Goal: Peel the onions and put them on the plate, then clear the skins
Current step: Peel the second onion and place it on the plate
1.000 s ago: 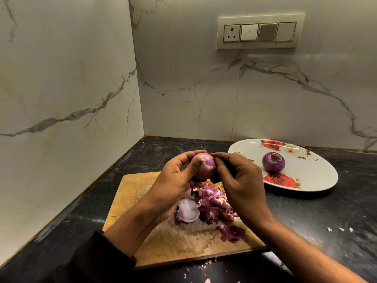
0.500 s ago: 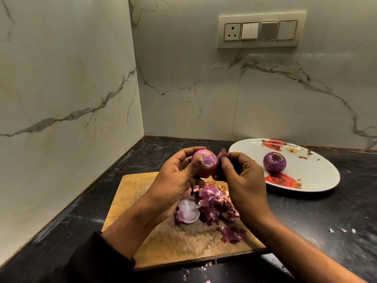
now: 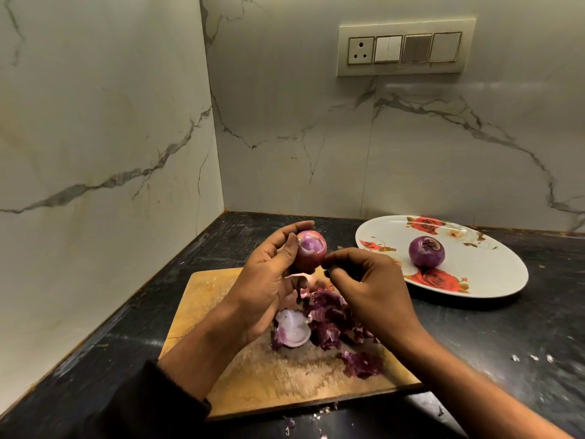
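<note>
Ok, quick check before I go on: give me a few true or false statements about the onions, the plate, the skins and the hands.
1. The left hand grips an onion. True.
2. The plate holds two onions. False: only one peeled onion lies on it.
3. The skins lie on the cutting board. True.
4. The right hand rests flat on the plate. False: it is by the held onion, fingers curled.

One camera on my head looks forward and down, close over the counter [image 3: 522,343]. It faces the far corner where two marble walls [image 3: 95,137] meet, with my forearms entering from the near edge.
</note>
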{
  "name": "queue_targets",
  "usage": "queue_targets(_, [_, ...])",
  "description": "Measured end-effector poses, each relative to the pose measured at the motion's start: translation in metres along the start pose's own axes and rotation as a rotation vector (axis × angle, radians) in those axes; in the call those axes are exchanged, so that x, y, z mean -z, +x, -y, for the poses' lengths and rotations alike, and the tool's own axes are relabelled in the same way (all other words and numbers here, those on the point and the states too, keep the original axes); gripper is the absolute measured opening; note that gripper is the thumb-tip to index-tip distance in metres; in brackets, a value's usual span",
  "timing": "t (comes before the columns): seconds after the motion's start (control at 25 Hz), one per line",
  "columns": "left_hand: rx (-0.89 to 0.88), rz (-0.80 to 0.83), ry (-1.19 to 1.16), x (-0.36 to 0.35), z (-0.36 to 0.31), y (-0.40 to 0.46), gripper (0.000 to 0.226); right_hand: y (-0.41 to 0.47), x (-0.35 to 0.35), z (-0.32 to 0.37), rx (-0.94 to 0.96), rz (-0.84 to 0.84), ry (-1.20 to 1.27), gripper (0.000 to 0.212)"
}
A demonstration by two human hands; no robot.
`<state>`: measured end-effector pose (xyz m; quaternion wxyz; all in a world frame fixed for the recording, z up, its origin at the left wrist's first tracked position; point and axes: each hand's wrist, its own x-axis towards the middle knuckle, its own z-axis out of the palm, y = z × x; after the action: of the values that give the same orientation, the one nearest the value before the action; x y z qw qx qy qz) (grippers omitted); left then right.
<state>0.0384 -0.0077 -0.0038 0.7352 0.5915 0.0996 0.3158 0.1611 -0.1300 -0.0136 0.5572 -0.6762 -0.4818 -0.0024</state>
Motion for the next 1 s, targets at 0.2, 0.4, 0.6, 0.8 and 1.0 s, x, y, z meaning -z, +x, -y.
queue_targets(0.2, [0.0,-0.042,0.037,0.001,0.001,0.0,0.041,0.001,0.001,0.005,0.013,-0.032,0.184,0.039])
queue_targets(0.4, [-0.009,-0.001,0.1,0.001,0.006,0.001,0.039,0.001,0.001,0.003,0.067,-0.022,0.167,0.029])
queue_targets(0.6, [-0.034,-0.006,0.143,0.001,0.008,0.002,0.04,-0.002,0.0,0.004,0.199,-0.091,0.002,0.019])
queue_targets(0.8, [-0.039,-0.009,0.17,0.0,0.009,0.001,0.044,-0.004,-0.004,0.006,0.244,-0.15,-0.148,0.007])
queue_targets(1.0, [-0.031,0.007,0.155,0.0,0.011,0.0,0.042,-0.007,-0.007,0.009,0.252,-0.208,-0.19,0.006])
